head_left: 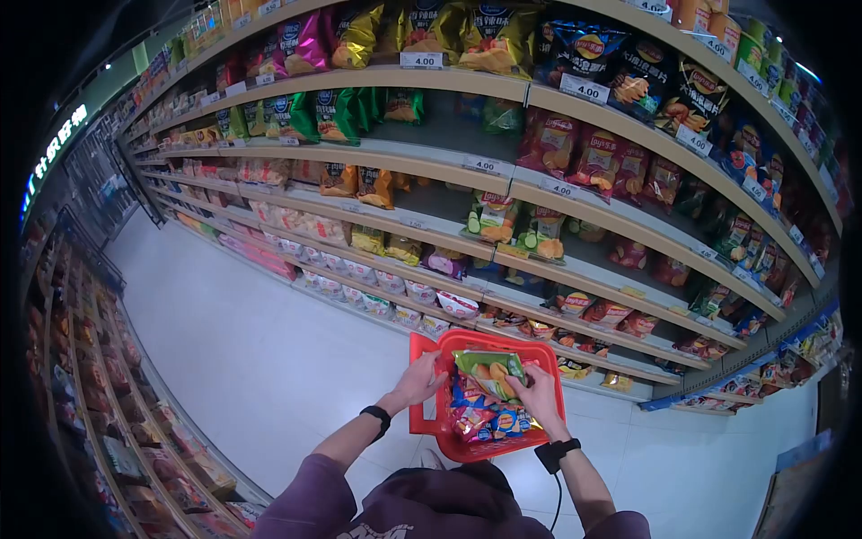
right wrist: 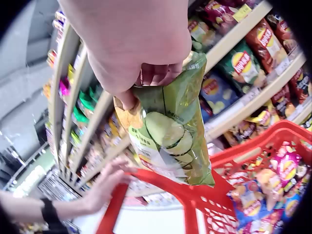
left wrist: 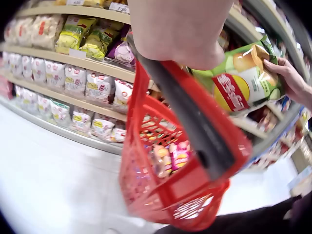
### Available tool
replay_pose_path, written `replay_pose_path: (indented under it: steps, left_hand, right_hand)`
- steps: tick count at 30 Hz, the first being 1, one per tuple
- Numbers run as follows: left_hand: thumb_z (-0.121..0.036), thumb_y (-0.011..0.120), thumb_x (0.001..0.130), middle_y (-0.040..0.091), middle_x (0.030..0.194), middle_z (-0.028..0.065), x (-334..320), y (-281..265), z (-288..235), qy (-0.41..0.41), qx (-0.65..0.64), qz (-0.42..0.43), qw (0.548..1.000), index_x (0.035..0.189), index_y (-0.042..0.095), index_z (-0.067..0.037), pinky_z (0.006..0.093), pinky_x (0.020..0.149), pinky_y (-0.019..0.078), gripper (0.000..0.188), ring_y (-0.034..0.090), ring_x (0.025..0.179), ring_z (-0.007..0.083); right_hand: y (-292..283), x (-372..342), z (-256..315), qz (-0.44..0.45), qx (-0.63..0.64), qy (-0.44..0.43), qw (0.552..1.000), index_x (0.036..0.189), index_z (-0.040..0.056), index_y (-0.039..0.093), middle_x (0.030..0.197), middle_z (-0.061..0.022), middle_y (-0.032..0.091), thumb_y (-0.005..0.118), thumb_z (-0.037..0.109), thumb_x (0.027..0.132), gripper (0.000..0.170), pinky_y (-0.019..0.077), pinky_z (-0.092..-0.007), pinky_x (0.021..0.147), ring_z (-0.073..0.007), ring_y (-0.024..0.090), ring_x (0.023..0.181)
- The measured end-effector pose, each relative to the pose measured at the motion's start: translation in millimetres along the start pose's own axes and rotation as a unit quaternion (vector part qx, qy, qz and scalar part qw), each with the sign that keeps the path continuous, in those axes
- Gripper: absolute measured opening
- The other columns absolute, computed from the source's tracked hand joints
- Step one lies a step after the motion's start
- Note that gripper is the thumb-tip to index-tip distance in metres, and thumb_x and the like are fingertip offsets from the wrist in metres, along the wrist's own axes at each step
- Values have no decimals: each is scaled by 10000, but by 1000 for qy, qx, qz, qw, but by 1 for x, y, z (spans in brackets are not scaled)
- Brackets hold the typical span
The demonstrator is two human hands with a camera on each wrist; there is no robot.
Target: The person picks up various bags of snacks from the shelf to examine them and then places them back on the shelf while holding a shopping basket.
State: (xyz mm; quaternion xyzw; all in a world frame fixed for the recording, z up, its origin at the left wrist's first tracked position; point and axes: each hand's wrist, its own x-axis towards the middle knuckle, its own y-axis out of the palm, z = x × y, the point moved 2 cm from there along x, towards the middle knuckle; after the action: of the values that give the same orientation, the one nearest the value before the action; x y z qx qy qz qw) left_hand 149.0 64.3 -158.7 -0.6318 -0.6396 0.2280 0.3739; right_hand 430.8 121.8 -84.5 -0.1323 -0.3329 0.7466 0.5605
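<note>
My right hand (head_left: 537, 393) grips a green bag of potato chips (head_left: 489, 370) with cucumber slices printed on it, held over the red shopping basket (head_left: 550, 409). The thumb and curled fingers hold the bag's upper end in the right wrist view. At the basket's left side, my left hand (head_left: 418, 381) holds the red frame near the handle (left wrist: 195, 112), whose dark grip shows below the wrist in the left wrist view. Inside the basket lie several chip bags (right wrist: 251, 202), blue, pink and purple; the held bag hides part of them in the head view.
Long curved shelves (head_left: 377, 202) of snack bags run ahead, with price tags (head_left: 485, 165) along their edges. Another shelf row (head_left: 117, 404) stands at the left. Pale floor (head_left: 233, 296) lies between the rows. A blue-edged display (head_left: 763, 364) stands at the right.
</note>
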Motion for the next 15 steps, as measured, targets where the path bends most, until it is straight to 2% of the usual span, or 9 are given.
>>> replay_pose_path:
  steps: [1, 3, 4, 5, 7, 8, 11, 12, 15]
  left_hand:
    - [-297, 550, 926, 502, 1208, 209, 3, -1, -10, -46, -106, -49, 992, 1337, 357, 36, 388, 940, 422, 564, 550, 1069, 290]
    - [-318, 529, 956, 442, 1301, 187, 1, -2, -33, -137, -312, -133, 931, 1380, 301, 34, 385, 950, 415, 597, 541, 1101, 258]
    - [-341, 522, 965, 349, 1404, 137, 9, 8, -18, -152, -391, -121, 900, 1413, 250, 14, 384, 987, 394, 633, 509, 1154, 216]
    - [-333, 540, 957, 350, 1414, 137, 15, 1, -19, -149, -442, -131, 875, 1416, 261, 9, 373, 999, 384, 637, 485, 1183, 213]
    - [-315, 575, 940, 352, 1434, 136, 32, -28, -30, -151, -542, -144, 814, 1422, 282, -1, 351, 1024, 362, 646, 439, 1241, 208]
    - [-290, 597, 931, 485, 1332, 106, 40, -44, -39, -115, -622, -124, 765, 1371, 403, -31, 309, 988, 392, 547, 481, 1196, 157]
    - [-290, 587, 939, 596, 1181, 64, 41, -109, -104, -85, -603, -99, 787, 1287, 503, -26, 263, 925, 430, 445, 547, 1092, 109]
    - [-284, 584, 943, 634, 1082, 35, 42, -116, -110, -102, -575, -141, 799, 1239, 539, -30, 247, 815, 483, 393, 602, 961, 89]
    - [-296, 540, 968, 640, 1044, 38, 35, -133, -114, -127, -560, -162, 803, 1207, 556, -40, 261, 723, 510, 351, 623, 882, 96]
  right_hand:
    - [-11, 12, 17, -16, 18, -4, 1000, 834, -4, 627, 646, -75, 537, 777, 215, 755, 278, 439, -335, 569, -173, 568, 604]
    - [-22, 23, 30, -56, 162, 40, 984, 901, -2, 659, 688, 1, 588, 758, 200, 802, 246, 435, -252, 579, -56, 553, 660]
    - [-35, 25, 65, -60, 315, 47, 946, 978, 2, 670, 815, 12, 655, 717, 179, 852, 222, 456, -202, 646, -34, 578, 736]
    - [-43, 30, 68, -53, 346, 52, 935, 1053, -6, 645, 951, -34, 680, 673, 138, 885, 222, 485, -202, 733, -65, 619, 816]
    - [-58, 31, 99, -44, 523, 94, 846, 1113, -11, 616, 1014, -55, 675, 657, 117, 891, 259, 506, -229, 762, -85, 636, 860]
    - [-61, 32, 97, -24, 538, 99, 837, 1170, -20, 579, 1098, -72, 654, 631, 133, 912, 305, 514, -256, 800, -110, 637, 931]
    - [-67, 30, 121, -42, 569, 73, 818, 1201, -9, 560, 1148, -73, 632, 589, 202, 946, 332, 486, -272, 870, -123, 611, 1009]
    - [-67, 31, 120, -12, 598, 64, 799, 1248, 1, 525, 1232, -73, 588, 520, 266, 982, 376, 425, -305, 966, -138, 557, 1114]
    - [-70, 23, 136, -22, 663, 32, 748, 1237, 1, 518, 1249, -64, 571, 476, 285, 998, 374, 377, -330, 1014, -145, 524, 1157]
